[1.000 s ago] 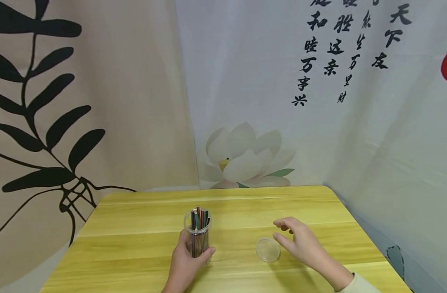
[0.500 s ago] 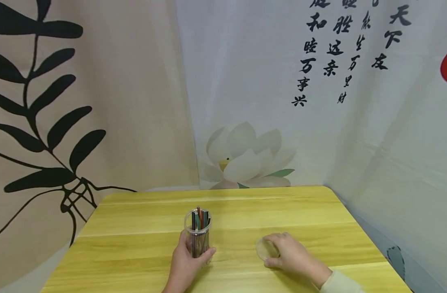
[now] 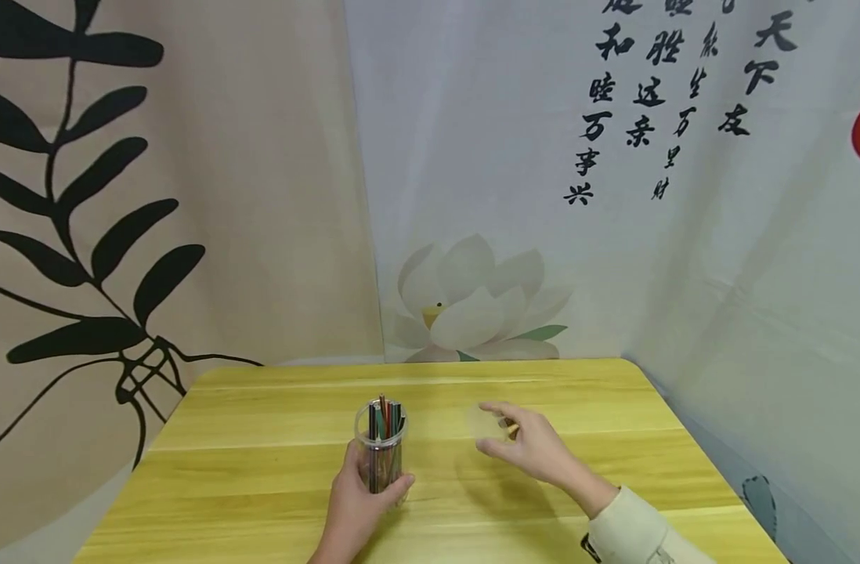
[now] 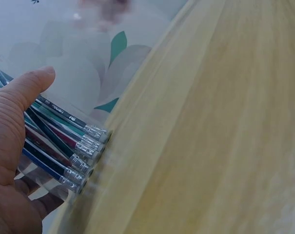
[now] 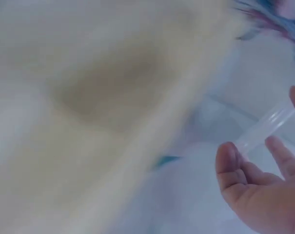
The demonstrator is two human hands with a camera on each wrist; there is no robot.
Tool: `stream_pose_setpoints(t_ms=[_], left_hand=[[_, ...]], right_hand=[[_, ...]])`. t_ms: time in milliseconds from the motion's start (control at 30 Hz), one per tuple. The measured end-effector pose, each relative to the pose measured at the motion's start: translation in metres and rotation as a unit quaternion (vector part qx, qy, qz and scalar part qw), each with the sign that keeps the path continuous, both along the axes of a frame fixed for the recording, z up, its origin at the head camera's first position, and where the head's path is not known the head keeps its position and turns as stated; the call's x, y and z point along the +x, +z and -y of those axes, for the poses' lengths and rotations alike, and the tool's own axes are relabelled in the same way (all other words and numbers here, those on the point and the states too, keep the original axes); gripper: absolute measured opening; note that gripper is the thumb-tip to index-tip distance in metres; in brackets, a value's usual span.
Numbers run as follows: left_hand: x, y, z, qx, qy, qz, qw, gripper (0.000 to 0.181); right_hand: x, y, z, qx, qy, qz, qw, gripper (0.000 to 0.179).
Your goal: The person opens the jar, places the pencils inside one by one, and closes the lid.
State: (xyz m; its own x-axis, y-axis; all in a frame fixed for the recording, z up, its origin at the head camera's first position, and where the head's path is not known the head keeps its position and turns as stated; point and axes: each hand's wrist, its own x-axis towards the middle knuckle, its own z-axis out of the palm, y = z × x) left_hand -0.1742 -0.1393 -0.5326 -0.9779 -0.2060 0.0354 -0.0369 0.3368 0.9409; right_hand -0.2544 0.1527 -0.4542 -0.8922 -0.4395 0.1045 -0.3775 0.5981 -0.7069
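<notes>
In the head view, my left hand (image 3: 358,501) grips a clear plastic jar (image 3: 381,445), which stands upright on the wooden table. The thumb lies on its right side. Several pencils (image 3: 385,421) stick up past its uncovered rim. Their metal-banded eraser ends (image 4: 86,151) point down towards the table in the left wrist view. My right hand (image 3: 536,448) holds a round clear lid (image 3: 482,423) by its edge, above the table and apart from the jar. In the right wrist view, the lid (image 5: 266,127) shows edge-on between thumb and fingers.
The light wooden table (image 3: 275,454) reaches back to a hanging cloth (image 3: 472,157) with a printed lotus and black writing. Black printed leaves (image 3: 84,345) cover the cloth on the left. The table's right edge runs beside pale fabric.
My right hand has come down to the lid on the table, taken hold of it, and lifted it up and left towards the jar. My left hand and the jar have stayed put.
</notes>
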Motion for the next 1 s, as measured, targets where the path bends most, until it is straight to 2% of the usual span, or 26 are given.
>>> stream_pose_setpoints(t_ms=[100,167,233,300,400,500,567,733,800,900,1000], left_hand=[[0.0,0.001,0.003,0.002,0.002,-0.004,1.0,0.086],[0.0,0.001,0.004,0.003,0.004,-0.006,1.0,0.086],[0.001,0.0,0.004,0.005,0.002,-0.007,1.0,0.088],[0.002,0.0,0.005,0.005,-0.003,-0.009,0.9999,0.09],[0.003,0.0,0.005,0.008,-0.014,-0.013,0.9998,0.092],[0.003,0.0,0.006,0.006,-0.017,-0.015,0.9997,0.093],[0.002,0.0,0.005,0.008,-0.02,-0.013,0.9997,0.093],[0.0,0.0,0.005,0.008,-0.022,-0.005,0.9997,0.097],[0.0,0.0,0.006,0.008,-0.024,-0.006,0.9997,0.098],[0.001,0.0,0.006,0.01,-0.028,-0.012,0.9995,0.094],[0.001,-0.001,0.005,0.015,-0.029,-0.014,0.9994,0.086]], right_hand=[[0.0,0.039,0.032,-0.05,0.009,-0.019,0.9985,0.059],[0.0,0.06,0.054,-0.076,0.035,-0.047,0.9954,0.058],[0.001,0.074,0.075,-0.084,0.079,-0.083,0.9898,0.058],[0.002,0.081,0.093,-0.058,0.125,-0.124,0.9828,0.056],[0.005,0.082,0.11,0.011,0.169,-0.147,0.9745,0.053],[0.008,0.077,0.116,0.06,0.177,-0.135,0.973,0.05],[0.011,0.075,0.114,0.072,0.179,-0.134,0.9721,0.048],[0.017,0.075,0.114,0.096,0.196,-0.175,0.9601,0.048],[0.019,0.075,0.117,0.103,0.192,-0.175,0.9602,0.048],[0.021,0.074,0.124,0.109,0.183,-0.172,0.9618,0.048],[0.02,0.07,0.131,0.124,0.19,-0.191,0.955,0.049]])
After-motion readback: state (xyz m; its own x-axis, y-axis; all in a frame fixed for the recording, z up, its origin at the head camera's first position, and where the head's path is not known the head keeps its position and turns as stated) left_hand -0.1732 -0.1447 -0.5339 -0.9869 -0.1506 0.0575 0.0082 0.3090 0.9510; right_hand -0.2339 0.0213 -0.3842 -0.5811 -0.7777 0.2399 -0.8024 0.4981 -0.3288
